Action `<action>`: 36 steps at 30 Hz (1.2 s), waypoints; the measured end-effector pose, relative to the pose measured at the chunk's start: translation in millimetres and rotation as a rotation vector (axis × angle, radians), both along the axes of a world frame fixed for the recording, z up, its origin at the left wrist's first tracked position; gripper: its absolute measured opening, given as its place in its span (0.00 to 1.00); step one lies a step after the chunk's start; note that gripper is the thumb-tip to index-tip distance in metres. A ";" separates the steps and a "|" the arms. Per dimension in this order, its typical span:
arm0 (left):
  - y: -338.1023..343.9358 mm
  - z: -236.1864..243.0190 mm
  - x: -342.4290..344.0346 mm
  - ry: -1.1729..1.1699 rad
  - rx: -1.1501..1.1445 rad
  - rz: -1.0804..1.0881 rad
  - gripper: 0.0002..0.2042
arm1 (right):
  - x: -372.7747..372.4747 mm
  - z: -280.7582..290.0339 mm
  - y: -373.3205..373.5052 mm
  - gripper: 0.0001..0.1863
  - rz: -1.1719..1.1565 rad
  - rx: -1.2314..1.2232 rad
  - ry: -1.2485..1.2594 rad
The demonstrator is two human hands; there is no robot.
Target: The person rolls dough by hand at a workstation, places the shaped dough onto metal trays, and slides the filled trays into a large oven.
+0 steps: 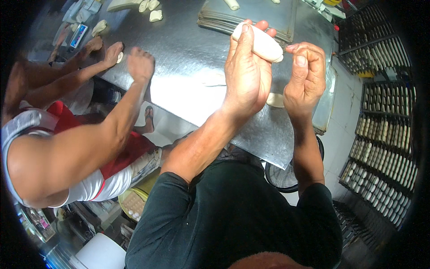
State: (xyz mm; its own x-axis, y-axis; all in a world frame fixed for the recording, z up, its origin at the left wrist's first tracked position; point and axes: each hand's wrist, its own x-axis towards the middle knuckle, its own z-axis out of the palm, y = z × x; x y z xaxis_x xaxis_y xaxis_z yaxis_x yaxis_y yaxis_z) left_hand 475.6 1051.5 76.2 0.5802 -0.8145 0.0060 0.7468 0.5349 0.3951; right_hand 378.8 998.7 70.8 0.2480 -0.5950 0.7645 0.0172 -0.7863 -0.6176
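A smooth, pale roll of dough [264, 44] lies across the palm and fingers of my left hand [246, 74], raised above the metal table. My left thumb presses on the dough's left end, with fingertips showing behind it. Just right of the roll's other end is my right hand [307, 74], its fingers curled in and its thumb against them. No dough shows in that hand. Below, between my wrists, a flat oval dough piece [275, 100] rests on the metal table [188, 58].
Stacked metal trays [244, 24] sit at the table's far side. At left, a co-worker's arm [109, 130] reaches over the table, with another person's hands beyond, near dough pieces [156, 16] and a scale [79, 36]. Racks of dough rolls [380, 148] stand right.
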 end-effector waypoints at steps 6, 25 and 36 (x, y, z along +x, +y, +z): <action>-5.3 -4.7 -7.7 -0.004 0.014 0.007 0.18 | 8.0 -5.4 -2.7 0.04 -0.099 -0.135 0.043; 184.3 -195.5 144.0 -2.316 1.195 0.051 0.31 | -170.6 -149.9 13.2 0.28 -0.241 0.237 0.886; 85.5 -218.4 207.4 -2.231 1.234 0.479 0.36 | -46.8 -210.2 -64.3 0.43 -0.267 -0.049 1.157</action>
